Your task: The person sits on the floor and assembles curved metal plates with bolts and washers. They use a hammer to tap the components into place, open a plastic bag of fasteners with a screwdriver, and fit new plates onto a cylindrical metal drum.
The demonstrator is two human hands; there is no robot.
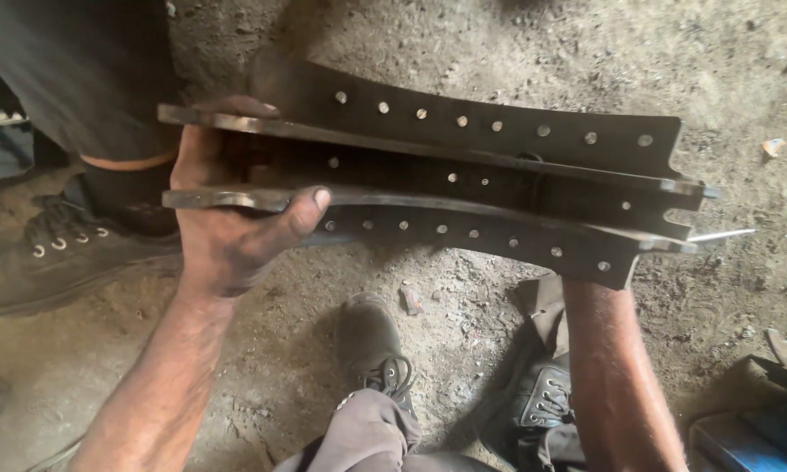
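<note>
I hold a large dark curved metal brake shoe [463, 175] flat over the dirt floor. It has two parallel ribs and rows of small shiny rivets. My left hand [223, 223] grips its left end, thumb over the near rib and fingers wrapped around the far one. My right forearm [616, 367] rises under the shoe's right end, and that hand is hidden behind the metal. A thin bright metal tip [721, 234] sticks out past the right end; what holds it is not visible.
Another person's leg in dark trousers and a black lace-up shoe [52, 253] stand at the left. My own worn shoes [372, 336] are below the part. A blue object [748, 441] lies at the bottom right. Small debris is scattered on the dirt.
</note>
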